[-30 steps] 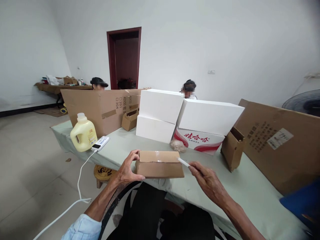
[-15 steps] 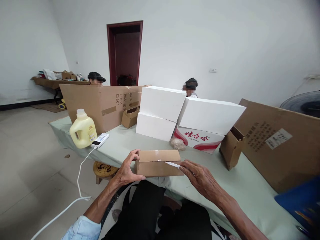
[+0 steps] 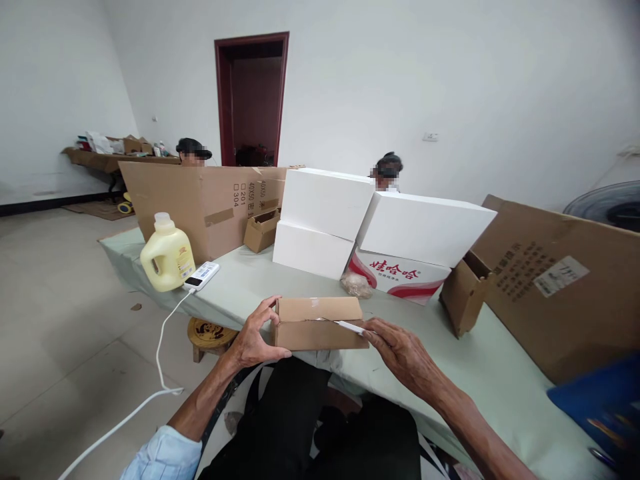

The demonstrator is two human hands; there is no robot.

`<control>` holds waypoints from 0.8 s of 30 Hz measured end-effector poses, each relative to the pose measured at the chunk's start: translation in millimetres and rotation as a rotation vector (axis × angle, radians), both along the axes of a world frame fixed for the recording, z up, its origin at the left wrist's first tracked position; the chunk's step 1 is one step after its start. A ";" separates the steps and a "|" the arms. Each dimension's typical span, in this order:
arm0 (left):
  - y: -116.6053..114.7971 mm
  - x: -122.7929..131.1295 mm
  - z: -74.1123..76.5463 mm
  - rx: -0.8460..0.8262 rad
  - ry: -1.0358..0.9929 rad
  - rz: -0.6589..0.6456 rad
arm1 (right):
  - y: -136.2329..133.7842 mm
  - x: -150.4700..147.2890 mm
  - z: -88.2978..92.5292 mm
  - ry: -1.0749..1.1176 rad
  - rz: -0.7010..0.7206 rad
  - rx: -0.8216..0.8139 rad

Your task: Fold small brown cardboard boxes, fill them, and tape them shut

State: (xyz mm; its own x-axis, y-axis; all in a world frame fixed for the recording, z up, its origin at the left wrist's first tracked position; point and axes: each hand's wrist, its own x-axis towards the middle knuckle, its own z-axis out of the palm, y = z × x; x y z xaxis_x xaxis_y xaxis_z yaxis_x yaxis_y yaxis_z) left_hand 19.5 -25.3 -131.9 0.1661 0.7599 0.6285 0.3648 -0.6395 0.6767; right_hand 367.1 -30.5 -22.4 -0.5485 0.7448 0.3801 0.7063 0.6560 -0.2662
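A small brown cardboard box (image 3: 320, 335) lies at the table's near edge, a dark slit running along the seam of its top. My left hand (image 3: 256, 337) clamps the box's left end, thumb along the near side and fingers at the far side. In my right hand (image 3: 395, 341) is a slim white utility knife (image 3: 351, 327), pinched between thumb and fingers. Its tip points left and meets the seam near the middle of the box. My right-hand fingers are close to the box's right end.
White boxes (image 3: 325, 203) are stacked behind a clear plastic bundle (image 3: 357, 285). Left stand a yellow jug (image 3: 167, 257), a power bank (image 3: 202, 275) with a white cable, and a large carton (image 3: 227, 220). Another open carton (image 3: 560, 293) leans right. Two people sit beyond the boxes.
The knife and my right hand have shifted very slightly right along the seam. My left hand keeps its hold on the box; the camera view has tilted a little.
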 end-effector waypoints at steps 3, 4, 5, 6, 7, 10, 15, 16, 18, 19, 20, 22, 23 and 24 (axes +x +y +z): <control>-2.2 0.8 -0.1 -0.003 0.003 0.000 | -0.3 -0.3 -3.9 0.068 -0.003 -0.034; -2.9 1.1 0.4 -0.001 0.001 0.000 | -0.4 0.0 -5.4 0.092 0.000 -0.040; -3.6 1.3 1.1 0.000 -0.001 0.001 | -0.5 0.5 -6.8 0.113 0.005 -0.044; -4.2 1.6 1.8 0.002 -0.002 0.004 | -0.6 1.1 -7.9 0.128 0.013 -0.049; -4.7 1.8 2.5 0.004 -0.002 0.007 | -0.9 1.8 -8.5 0.138 0.021 -0.054; -5.6 2.1 3.9 0.009 -0.006 0.011 | -2.4 4.0 -7.1 0.126 0.047 -0.063; -6.4 2.0 3.8 0.002 0.008 0.008 | -5.1 7.3 -1.1 0.024 0.054 -0.017; -6.7 2.1 3.8 -0.006 -0.005 0.001 | -5.6 7.5 -0.1 0.004 0.053 0.000; -7.8 2.2 4.3 -0.019 -0.028 -0.013 | -6.7 6.7 1.9 -0.025 0.051 0.026; -8.5 2.3 4.8 -0.023 -0.028 -0.014 | -7.3 5.4 3.0 -0.029 0.052 0.030; -9.1 2.5 5.5 -0.023 -0.019 -0.010 | -8.1 3.5 4.1 -0.025 0.056 0.024; -10.2 2.9 7.0 -0.014 0.010 -0.001 | -9.7 -2.2 5.8 0.010 0.074 -0.017; -10.5 3.2 7.6 -0.010 0.021 0.004 | -10.5 -5.8 6.1 0.040 0.087 -0.052; -10.6 3.6 8.2 -0.007 0.029 0.008 | -11.3 -9.7 5.8 0.075 0.097 -0.097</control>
